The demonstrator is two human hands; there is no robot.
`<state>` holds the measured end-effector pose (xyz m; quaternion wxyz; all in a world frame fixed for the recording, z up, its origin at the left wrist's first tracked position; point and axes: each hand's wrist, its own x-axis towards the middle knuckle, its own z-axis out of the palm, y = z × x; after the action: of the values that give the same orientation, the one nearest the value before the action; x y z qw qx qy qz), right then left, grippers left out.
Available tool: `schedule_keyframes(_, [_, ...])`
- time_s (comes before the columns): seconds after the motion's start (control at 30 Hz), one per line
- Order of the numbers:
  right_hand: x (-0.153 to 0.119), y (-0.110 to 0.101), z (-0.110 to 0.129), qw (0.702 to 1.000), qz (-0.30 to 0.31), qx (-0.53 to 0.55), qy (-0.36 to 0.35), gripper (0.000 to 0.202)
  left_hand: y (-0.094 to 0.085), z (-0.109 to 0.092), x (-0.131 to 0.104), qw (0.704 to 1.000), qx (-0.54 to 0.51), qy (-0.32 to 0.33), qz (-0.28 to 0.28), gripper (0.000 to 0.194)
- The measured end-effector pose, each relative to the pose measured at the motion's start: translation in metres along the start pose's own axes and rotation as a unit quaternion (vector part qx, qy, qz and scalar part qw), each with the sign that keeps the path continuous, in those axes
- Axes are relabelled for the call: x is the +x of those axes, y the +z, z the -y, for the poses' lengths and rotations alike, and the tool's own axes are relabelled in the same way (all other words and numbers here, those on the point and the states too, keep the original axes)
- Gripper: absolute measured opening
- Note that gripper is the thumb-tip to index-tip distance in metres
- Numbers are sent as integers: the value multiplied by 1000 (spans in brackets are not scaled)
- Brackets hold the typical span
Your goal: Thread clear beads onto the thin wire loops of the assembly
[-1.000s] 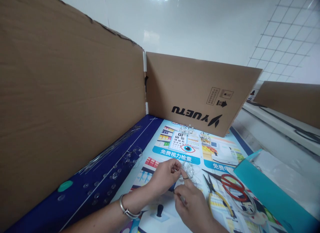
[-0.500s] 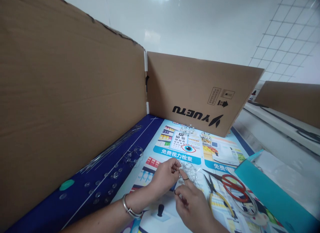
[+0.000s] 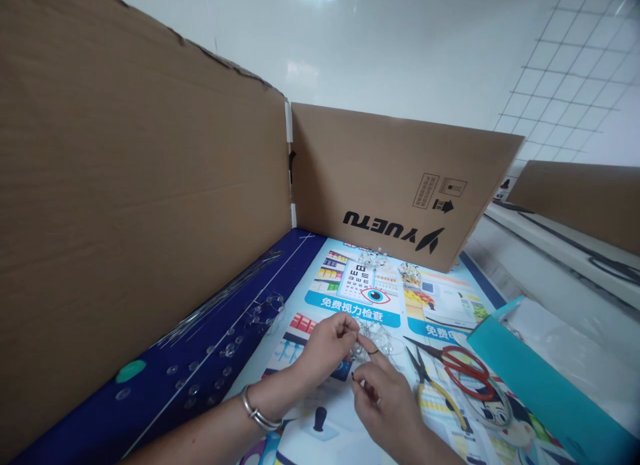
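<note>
My left hand [image 3: 329, 345], with a silver bangle on the wrist, is closed in a pinch. What its fingertips hold is too small to make out. From the right, my right hand [image 3: 387, 398] meets it, its index finger reaching to the left fingertips and its other fingers curled. A dark ring circles that index finger. Just behind the fingers lies a tangle of thin wire with clear beads [image 3: 377, 337], partly hidden by the hands. Yellow-handled pliers [image 3: 440, 393] and red-handled scissors [image 3: 465, 368] lie to the right of my right hand.
Cardboard panels [image 3: 150, 185] stand at the left and back. Loose clear discs [image 3: 194, 390], a green disc [image 3: 131, 371] and thin wires [image 3: 220, 298] lie on the blue strip. Two beaded clusters [image 3: 374, 258] sit near the back panel. A teal box [image 3: 545, 378] is at the right.
Both hands stay together in nearly the same place. The right hand's fingers have shifted slightly against the left fingertips, and the view has moved a little.
</note>
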<state>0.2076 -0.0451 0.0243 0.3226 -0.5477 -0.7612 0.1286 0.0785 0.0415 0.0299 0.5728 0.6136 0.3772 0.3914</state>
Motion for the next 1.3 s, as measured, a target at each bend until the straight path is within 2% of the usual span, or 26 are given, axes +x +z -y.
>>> schedule_keyframes(0.33, [-2, 3, 0, 999, 10, -8, -35, 12, 4, -2, -2, 997, -57, -18, -38, 10])
schedule_keyframes(0.5, [-1, 1, -1, 996, -49, -16, -75, 13, 5, -4, -3, 998, -31, 2, -55, 10])
schedule_keyframes(0.73, [2, -3, -11, 993, -88, -60, -59, 12, 3, 4, -1, 997, 10, 25, -67, 8])
schedule_keyframes(0.83, [5, -5, -21, 990, -115, -73, -24, 12, 3, 3, 0, 998, 20, 27, -62, 8])
schedule_keyframes(1.0, [14, -14, -29, 988, -112, -96, 54, 12, 4, 0, -1, 999, 24, 29, -37, 7])
schedule_keyframes(1.3, [17, -19, -23, 988, -93, -124, 18, 18, 8, -5, -6, 1000, 14, 24, -3, 7])
